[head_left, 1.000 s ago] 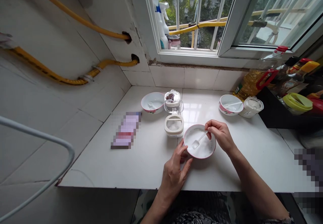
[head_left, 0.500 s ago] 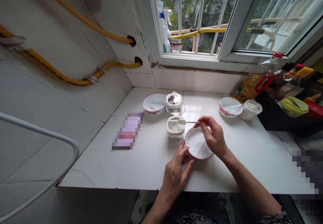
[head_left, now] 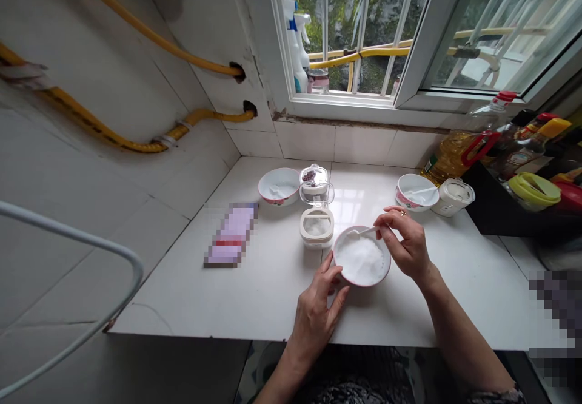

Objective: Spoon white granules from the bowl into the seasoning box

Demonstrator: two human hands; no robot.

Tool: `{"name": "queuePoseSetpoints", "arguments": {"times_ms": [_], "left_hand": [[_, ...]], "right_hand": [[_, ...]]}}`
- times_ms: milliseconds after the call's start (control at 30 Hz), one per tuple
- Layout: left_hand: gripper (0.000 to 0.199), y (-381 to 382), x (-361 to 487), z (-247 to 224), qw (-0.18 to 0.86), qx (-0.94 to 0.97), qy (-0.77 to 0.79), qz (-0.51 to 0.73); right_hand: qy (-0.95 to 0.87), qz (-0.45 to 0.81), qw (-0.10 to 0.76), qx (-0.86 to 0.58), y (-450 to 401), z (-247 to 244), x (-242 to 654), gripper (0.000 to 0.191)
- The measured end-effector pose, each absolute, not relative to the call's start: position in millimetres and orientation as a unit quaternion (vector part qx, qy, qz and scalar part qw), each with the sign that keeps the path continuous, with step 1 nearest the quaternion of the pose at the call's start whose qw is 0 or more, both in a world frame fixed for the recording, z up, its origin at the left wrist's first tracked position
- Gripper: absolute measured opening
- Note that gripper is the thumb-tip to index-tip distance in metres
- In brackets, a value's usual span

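A window (head_left: 359, 34) with white bars looks out on green leaves, and a yellow hose (head_left: 136, 140) runs along the wall on the left. Under the window is a white tabletop (head_left: 254, 310). A big bottle of cooking oil (head_left: 450, 158) and other bottles crowd its far right corner, and a spray bottle (head_left: 295, 52) stands on the window sill.

Along the far edge of the tabletop sit two white bowls with pink rims. The first bowl (head_left: 273, 199) is on the left and the second bowl (head_left: 416, 193) is on the right, and each has a white spoon inside. A small glass jar (head_left: 316, 191) and an open white box of salt-like powder (head_left: 316, 228) stand between them. A white tub (head_left: 452, 198) sits just beside the second bowl. A blurred purple packet (head_left: 231, 234) lies near the left edge.

A third bowl (head_left: 361, 284) sits near the front edge, full of white powder (head_left: 361, 261). The left hand (head_left: 313, 313) is part open, with its fingers curled on the bowl's near side to hold it still. The right hand (head_left: 407, 243) pinches a small white spoon (head_left: 366, 231) between finger and thumb, and the spoon's tip is over the far rim. A light pinch and a level spoon should help keep the powder from spilling.
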State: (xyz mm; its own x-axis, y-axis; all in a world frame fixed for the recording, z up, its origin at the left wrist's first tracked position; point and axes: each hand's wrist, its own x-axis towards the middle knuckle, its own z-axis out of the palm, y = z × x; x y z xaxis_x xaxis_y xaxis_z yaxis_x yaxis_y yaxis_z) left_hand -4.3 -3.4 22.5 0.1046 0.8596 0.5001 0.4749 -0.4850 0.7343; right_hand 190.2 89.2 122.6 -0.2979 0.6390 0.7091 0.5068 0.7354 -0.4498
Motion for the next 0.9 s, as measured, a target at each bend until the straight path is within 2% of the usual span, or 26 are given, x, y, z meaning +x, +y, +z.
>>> {"name": "queuePoseSetpoints", "arguments": {"times_ms": [367, 533, 667, 767, 900], "left_hand": [[0.026, -3.8, -3.7, 24.0, 0.198, 0.712, 0.474, 0.478], [0.026, -4.0, -4.1, 23.5, 0.197, 0.714, 0.477, 0.474], [0.026, -4.1, -3.9, 22.9, 0.199, 0.712, 0.478, 0.475], [0.026, -4.0, -3.5, 23.0, 0.2, 0.71, 0.479, 0.477], [0.027, -4.0, -3.3, 23.3, 0.205, 0.711, 0.473, 0.478]], "right_hand": [[-0.882, 0.144, 0.325, -0.308, 81.8, 113.6, 192.6, 0.02], [-0.805, 0.237, 0.358, -0.409, 81.7, 107.4, 188.3, 0.02], [-0.696, 0.358, 0.387, -0.488, 83.9, 110.6, 190.5, 0.018], [-0.618, 0.453, 0.406, -0.498, 87.2, 112.0, 190.9, 0.013], [-0.566, 0.509, 0.426, -0.488, 92.3, 110.6, 191.0, 0.011]]}}
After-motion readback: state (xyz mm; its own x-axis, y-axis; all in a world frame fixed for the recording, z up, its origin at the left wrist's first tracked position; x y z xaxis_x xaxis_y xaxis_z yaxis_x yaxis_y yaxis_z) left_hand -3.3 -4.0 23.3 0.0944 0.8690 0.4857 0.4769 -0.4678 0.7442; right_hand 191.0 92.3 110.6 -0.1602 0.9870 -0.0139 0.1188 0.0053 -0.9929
